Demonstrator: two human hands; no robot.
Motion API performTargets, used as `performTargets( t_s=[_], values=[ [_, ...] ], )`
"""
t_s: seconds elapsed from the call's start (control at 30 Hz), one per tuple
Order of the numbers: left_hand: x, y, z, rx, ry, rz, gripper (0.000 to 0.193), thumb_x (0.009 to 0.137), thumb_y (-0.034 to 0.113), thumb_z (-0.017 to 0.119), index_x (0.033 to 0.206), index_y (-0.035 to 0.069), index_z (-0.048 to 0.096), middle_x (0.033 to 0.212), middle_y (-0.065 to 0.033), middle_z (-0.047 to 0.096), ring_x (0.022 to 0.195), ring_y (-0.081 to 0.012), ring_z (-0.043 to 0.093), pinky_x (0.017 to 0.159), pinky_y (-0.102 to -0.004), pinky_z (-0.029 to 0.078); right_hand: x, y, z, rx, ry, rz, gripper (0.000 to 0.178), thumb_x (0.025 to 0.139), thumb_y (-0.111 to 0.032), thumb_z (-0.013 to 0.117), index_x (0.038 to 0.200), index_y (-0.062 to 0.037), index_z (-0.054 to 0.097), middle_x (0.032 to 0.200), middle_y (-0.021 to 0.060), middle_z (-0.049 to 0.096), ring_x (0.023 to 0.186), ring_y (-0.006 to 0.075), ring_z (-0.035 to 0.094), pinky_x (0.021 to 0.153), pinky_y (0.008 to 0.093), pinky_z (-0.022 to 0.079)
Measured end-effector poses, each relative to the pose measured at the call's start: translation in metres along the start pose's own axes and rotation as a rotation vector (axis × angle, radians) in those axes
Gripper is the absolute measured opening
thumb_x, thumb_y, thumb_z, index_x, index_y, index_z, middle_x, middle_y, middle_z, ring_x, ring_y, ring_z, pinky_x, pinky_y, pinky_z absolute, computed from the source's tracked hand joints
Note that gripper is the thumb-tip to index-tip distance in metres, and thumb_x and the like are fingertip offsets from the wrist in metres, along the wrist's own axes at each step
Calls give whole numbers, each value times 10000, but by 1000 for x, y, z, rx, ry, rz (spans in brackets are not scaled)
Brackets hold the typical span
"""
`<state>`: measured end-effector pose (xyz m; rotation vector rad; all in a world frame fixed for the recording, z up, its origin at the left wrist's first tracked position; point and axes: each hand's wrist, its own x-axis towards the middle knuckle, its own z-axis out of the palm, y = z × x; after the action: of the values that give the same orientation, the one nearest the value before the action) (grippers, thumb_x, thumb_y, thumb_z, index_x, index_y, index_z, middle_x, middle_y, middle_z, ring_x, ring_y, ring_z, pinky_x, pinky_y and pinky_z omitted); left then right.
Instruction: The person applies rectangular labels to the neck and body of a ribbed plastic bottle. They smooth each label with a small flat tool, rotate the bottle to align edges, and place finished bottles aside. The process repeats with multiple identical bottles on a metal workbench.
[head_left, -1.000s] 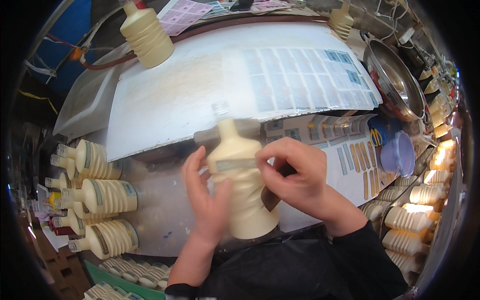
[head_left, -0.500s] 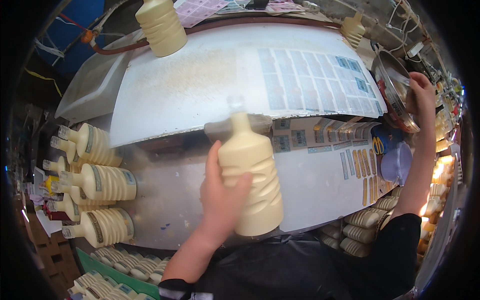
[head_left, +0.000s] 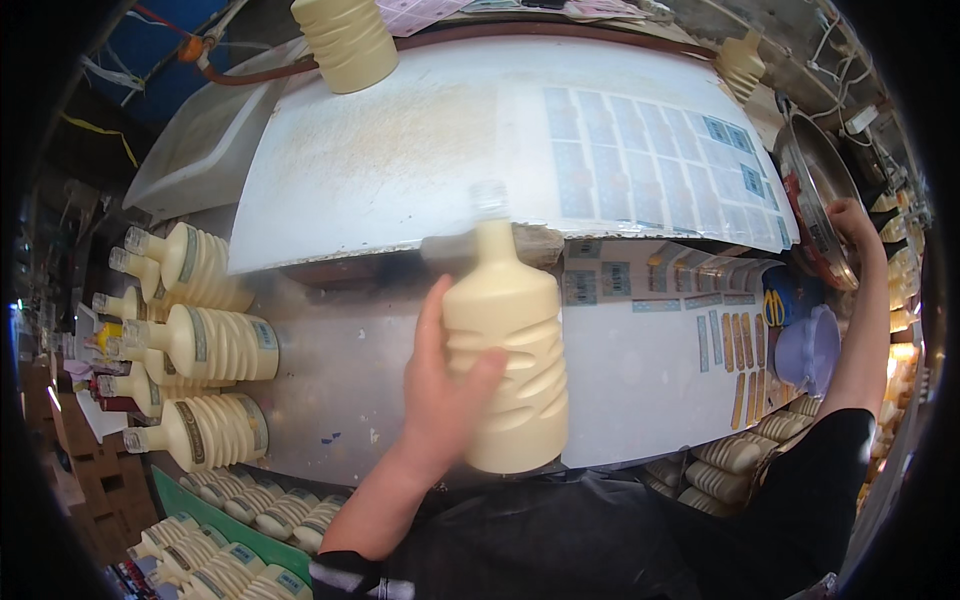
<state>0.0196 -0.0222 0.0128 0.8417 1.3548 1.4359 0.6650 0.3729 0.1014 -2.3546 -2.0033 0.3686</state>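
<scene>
My left hand is wrapped round the lower body of a cream-coloured bottle with spiral ridges and a clear, blurred neck top. It stands upright in front of me and its visible side carries no label. At the far right, my right hand reaches to a round metal pan, its fingers closed and partly hidden against the pan's edge. What they hold, if anything, cannot be made out. Pale blue label sheets lie on the raised white board. Narrow gold strips lie on the lower surface.
Labelled cream bottles lie in a pile on the left. A green-edged crate of bottles sits below. A purple bucket and yellow-handled scissors are at the right. Another bottle stands at the back left.
My right hand has moved lower along the pan and its fingers look more tucked in. The left hand still grips the bottle. The whole view has shifted slightly.
</scene>
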Motion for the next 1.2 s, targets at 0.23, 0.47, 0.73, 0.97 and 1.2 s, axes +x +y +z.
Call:
performTargets(
  t_s=[0.23,0.47,0.73,0.97,1.2],
  values=[
    [-2,-4,-1,-36,-46,-22,866,894,63,659,1603,35,163,1494,-212,439,1344,-276,493,1135,-412,404,-135,-195,-28,107,216,-464,124,841,-25,619,943,-14,689,782,3,634,744,87,607,660,262,483],
    [-4,-1,-7,-195,-89,-55,924,882,77,682,1621,80,127,1489,-190,440,1339,-267,493,1132,-412,408,-329,-412,68,828,-416,-638,84,848,26,677,909,-16,717,849,-6,680,740,29,605,651,178,468],
    [4,-13,-14,-123,-65,77,711,942,73,629,1560,67,278,1422,-159,483,1286,-235,520,1072,-378,455,-347,-423,155,1148,-460,-381,86,868,5,710,950,-22,701,889,1,691,749,32,589,679,193,461],
    [24,-11,-7,-83,112,37,322,1017,261,639,1243,53,541,1165,-78,611,1046,-129,573,910,-298,493,-345,-411,186,1312,-392,-320,189,875,23,693,1050,-27,642,856,-14,636,713,30,557,629,180,437],
    [23,-5,-5,36,153,85,353,1010,247,644,1275,31,554,1141,-88,638,996,-138,604,878,-311,509,-348,-409,197,1342,-359,-363,213,895,52,673,1086,-19,611,899,-1,636,770,21,568,667,164,456]
  ],
)
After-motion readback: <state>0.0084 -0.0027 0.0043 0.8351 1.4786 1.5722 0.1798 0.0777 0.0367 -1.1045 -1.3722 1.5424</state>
